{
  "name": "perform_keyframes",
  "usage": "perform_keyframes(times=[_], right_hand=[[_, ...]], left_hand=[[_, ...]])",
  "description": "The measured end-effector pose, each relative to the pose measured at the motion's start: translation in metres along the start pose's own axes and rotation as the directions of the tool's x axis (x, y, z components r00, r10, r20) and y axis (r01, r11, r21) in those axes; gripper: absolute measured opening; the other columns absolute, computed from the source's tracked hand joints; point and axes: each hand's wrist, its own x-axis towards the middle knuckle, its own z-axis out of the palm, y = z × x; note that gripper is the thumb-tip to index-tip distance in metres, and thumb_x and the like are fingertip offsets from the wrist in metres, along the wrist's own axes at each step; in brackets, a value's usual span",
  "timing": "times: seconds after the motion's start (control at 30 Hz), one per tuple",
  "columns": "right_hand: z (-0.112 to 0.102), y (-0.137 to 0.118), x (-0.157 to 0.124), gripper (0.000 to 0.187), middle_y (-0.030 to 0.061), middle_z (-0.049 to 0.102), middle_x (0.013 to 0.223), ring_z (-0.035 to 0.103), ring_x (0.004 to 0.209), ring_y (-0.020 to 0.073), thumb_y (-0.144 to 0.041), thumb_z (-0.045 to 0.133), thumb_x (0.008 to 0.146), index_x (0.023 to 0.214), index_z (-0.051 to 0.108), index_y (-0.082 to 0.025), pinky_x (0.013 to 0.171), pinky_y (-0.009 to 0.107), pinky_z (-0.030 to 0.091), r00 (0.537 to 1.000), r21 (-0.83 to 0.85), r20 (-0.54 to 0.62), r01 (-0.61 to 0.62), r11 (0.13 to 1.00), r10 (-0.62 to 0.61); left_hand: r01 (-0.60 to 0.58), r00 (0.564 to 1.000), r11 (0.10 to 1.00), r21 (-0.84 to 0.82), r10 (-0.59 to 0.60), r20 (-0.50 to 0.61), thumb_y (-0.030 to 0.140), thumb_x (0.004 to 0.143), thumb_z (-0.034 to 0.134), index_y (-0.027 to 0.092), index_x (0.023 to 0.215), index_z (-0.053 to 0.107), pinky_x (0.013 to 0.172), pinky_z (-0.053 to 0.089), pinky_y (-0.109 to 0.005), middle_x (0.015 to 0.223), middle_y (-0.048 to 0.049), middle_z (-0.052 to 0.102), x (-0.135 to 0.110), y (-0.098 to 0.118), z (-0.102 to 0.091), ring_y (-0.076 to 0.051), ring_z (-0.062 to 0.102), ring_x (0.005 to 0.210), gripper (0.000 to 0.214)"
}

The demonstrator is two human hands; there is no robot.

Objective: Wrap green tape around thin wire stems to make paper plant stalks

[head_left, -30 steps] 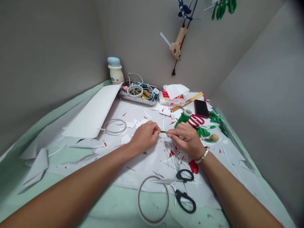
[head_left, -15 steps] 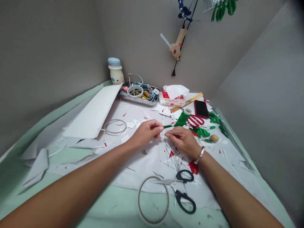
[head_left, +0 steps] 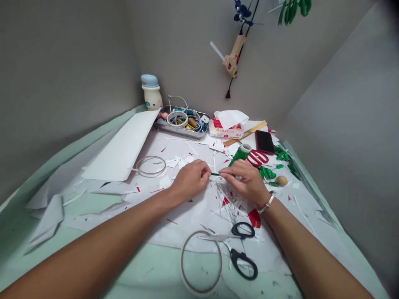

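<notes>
My left hand (head_left: 190, 179) and my right hand (head_left: 243, 178) meet above the white paper, their fingertips pinching a thin green-wrapped stem (head_left: 214, 174) between them. Most of the stem is hidden in my fingers. A roll of green floral tape (head_left: 239, 156) stands tilted just behind my right hand, and its strip disappears behind that hand. My right wrist wears a silver bangle (head_left: 266, 204). Black-handled scissors (head_left: 240, 246) lie on the paper below my hands, nearest my right forearm.
Paper scraps and red cuttings litter the white sheet. Green paper leaves (head_left: 266, 173), red cut paper (head_left: 257, 158) and a phone (head_left: 264, 142) lie at the right. A metal tray (head_left: 182, 129) of tape and wires stands at the back. A clear tape roll (head_left: 201, 262) lies in front.
The green tape strip, stretched out in the earlier frame, is now mostly hidden. My hands have moved lower and closer together, and the tape roll has dropped nearer my right hand.
</notes>
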Motion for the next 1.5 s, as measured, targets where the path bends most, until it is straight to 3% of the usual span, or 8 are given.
perform_keyframes(times=[0.17, 0.47, 0.67, 0.83, 1.03, 1.23, 1.37, 1.5], right_hand=[[-0.003, 0.004, 0.002, 0.017, 0.0018, 0.062, 0.067, 0.053, 0.065, 0.0152, -0.030, 0.058, 0.087, 0.084, 0.073, -0.022, 0.064, 0.029, 0.042, 0.986, 0.185, -0.034, -0.157, 0.970, 0.165], [0.002, 0.016, 0.000, 0.022, 0.0028, 0.069, 0.077, 0.061, 0.071, 0.0158, -0.037, 0.059, 0.084, 0.080, 0.071, -0.019, 0.066, 0.028, 0.047, 0.950, 0.363, 0.096, -0.310, 0.879, 0.296], [0.012, 0.007, -0.004, 0.017, 0.0028, 0.071, 0.079, 0.060, 0.073, 0.0157, -0.026, 0.057, 0.086, 0.086, 0.073, -0.022, 0.071, 0.029, 0.045, 0.980, 0.166, 0.137, -0.163, 0.973, 0.140], [0.014, -0.006, -0.004, 0.015, 0.0016, 0.063, 0.065, 0.052, 0.066, 0.0150, -0.026, 0.058, 0.086, 0.087, 0.072, -0.022, 0.069, 0.029, 0.038, 0.980, -0.023, 0.190, 0.054, 0.998, -0.049], [0.004, -0.005, -0.001, 0.017, 0.0022, 0.059, 0.064, 0.050, 0.065, 0.0156, -0.030, 0.057, 0.087, 0.086, 0.072, -0.021, 0.064, 0.030, 0.035, 0.997, -0.053, 0.045, 0.067, 0.996, -0.065], [-0.002, -0.001, 0.002, 0.016, 0.0010, 0.062, 0.066, 0.054, 0.066, 0.0142, -0.027, 0.058, 0.087, 0.082, 0.072, -0.021, 0.065, 0.028, 0.041, 0.992, 0.190, 0.012, -0.122, 0.974, 0.122], [-0.003, 0.009, 0.001, 0.017, 0.0012, 0.065, 0.071, 0.057, 0.067, 0.0142, -0.031, 0.060, 0.085, 0.080, 0.072, -0.020, 0.064, 0.027, 0.044, 0.963, 0.283, 0.025, -0.264, 0.922, 0.268], [0.004, 0.013, -0.001, 0.018, 0.0025, 0.069, 0.077, 0.061, 0.071, 0.0161, -0.032, 0.058, 0.085, 0.082, 0.073, -0.021, 0.067, 0.029, 0.046, 0.966, 0.256, 0.041, -0.258, 0.932, 0.256]], left_hand=[[-0.044, 0.978, 0.978, -0.202, 0.083, 0.192, 0.021, 0.078, 0.051, 0.016, 0.075, 0.064, 0.064, 0.040, -0.024, 0.074, -0.0011, 0.063, -0.002, 0.009, -0.003, -0.013, 0.054, 0.069, 0.014], [0.207, 0.939, 0.824, -0.527, -0.015, 0.345, 0.032, 0.076, 0.058, 0.016, 0.078, 0.063, 0.054, 0.039, -0.022, 0.060, 0.0024, 0.056, 0.000, 0.008, -0.006, -0.010, 0.050, 0.056, 0.016], [0.279, 0.960, 0.739, -0.614, -0.198, 0.198, 0.033, 0.075, 0.060, 0.015, 0.078, 0.062, 0.050, 0.036, -0.022, 0.054, 0.0031, 0.054, 0.005, 0.001, -0.003, -0.009, 0.048, 0.049, 0.018], [0.305, 0.945, 0.828, -0.470, -0.325, 0.040, 0.032, 0.074, 0.057, 0.016, 0.077, 0.063, 0.052, 0.039, -0.024, 0.058, 0.0017, 0.058, 0.007, -0.006, 0.000, -0.012, 0.052, 0.053, 0.017], [0.160, 0.987, 0.980, -0.116, -0.162, -0.007, 0.021, 0.073, 0.052, 0.017, 0.072, 0.065, 0.059, 0.041, -0.025, 0.071, -0.0016, 0.065, 0.002, 0.000, 0.000, -0.015, 0.056, 0.064, 0.014], [-0.065, 0.972, 0.974, -0.216, 0.110, 0.207, 0.021, 0.077, 0.053, 0.017, 0.076, 0.067, 0.066, 0.041, -0.023, 0.075, -0.0010, 0.065, -0.001, 0.004, 0.000, -0.013, 0.056, 0.070, 0.015], [0.036, 0.953, 0.902, -0.429, 0.099, 0.288, 0.026, 0.077, 0.056, 0.017, 0.080, 0.066, 0.065, 0.041, -0.023, 0.074, 0.0000, 0.063, 0.000, 0.003, -0.002, -0.012, 0.055, 0.068, 0.014], [0.209, 0.962, 0.763, -0.612, -0.049, 0.268, 0.033, 0.078, 0.058, 0.015, 0.085, 0.063, 0.055, 0.038, -0.021, 0.062, 0.0026, 0.056, 0.003, 0.002, -0.003, -0.009, 0.050, 0.056, 0.019]])
